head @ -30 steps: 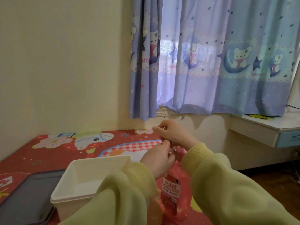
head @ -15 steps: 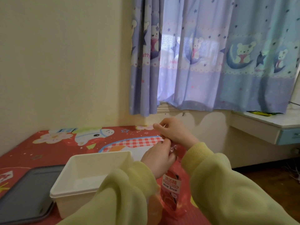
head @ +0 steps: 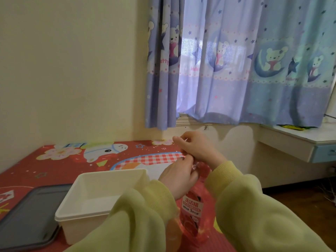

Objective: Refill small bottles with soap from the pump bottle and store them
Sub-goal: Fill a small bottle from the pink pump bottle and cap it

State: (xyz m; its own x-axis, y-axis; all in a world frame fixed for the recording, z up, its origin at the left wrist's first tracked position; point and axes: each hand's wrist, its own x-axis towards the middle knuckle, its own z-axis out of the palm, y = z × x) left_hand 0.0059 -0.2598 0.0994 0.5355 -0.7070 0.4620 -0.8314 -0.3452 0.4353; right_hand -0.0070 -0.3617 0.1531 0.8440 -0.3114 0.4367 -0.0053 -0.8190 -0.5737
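A left hand (head: 177, 177) and right hand (head: 198, 148) are curling, grip unclear, atop a red pump bottle (head: 191, 211) standing on a cartoon mat (head: 54, 166) just right of a white bin (head: 81, 215), bear-print curtains (head: 236, 79) hanging beyond it.

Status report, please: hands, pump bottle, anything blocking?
Left hand and right hand together over pump bottle; grip hidden. Bottle upright on red surface. White bin left of it, not blocking.

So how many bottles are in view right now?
1: the red translucent plastic pump bottle, standing on the red cartoon-print mat under both hands. Others may be hidden behind the left hand and right hand, or in the white plastic tub where a sleeve covers it.
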